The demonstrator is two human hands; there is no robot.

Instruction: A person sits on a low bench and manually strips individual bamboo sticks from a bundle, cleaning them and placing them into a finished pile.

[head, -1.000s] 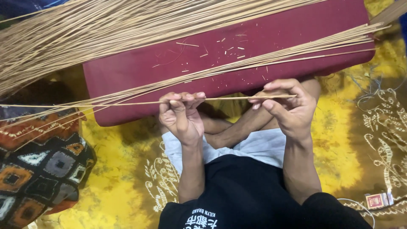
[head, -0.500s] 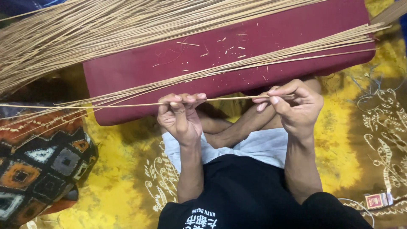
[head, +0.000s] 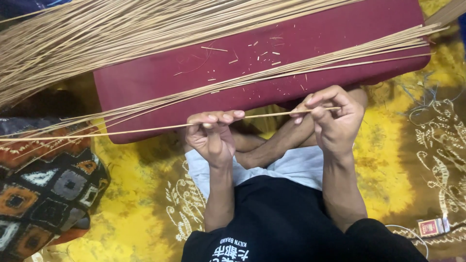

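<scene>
A single thin tan stick [head: 121, 131] runs level across the view, held at its right end by both hands. My left hand [head: 212, 137] has its fingers curled over the stick. My right hand [head: 334, 118] pinches the stick's tip between thumb and fingers. Just beyond the hands lies a dark red cushion [head: 160, 82]. A thin bundle of sticks [head: 291, 65] lies slanted across the cushion, and a much larger heap of sticks [head: 73, 34] fans out at the top left. Small broken stick bits [head: 264, 51] dot the cushion.
A yellow patterned cloth [head: 393, 170] covers the floor. A patchwork pillow [head: 43, 194] sits at the lower left. A small red box [head: 433, 226] lies at the lower right. My crossed legs and black shirt fill the bottom centre.
My right hand has closed its fingers tighter on the stick's tip and shifted slightly. The left hand and the stick have stayed almost in place.
</scene>
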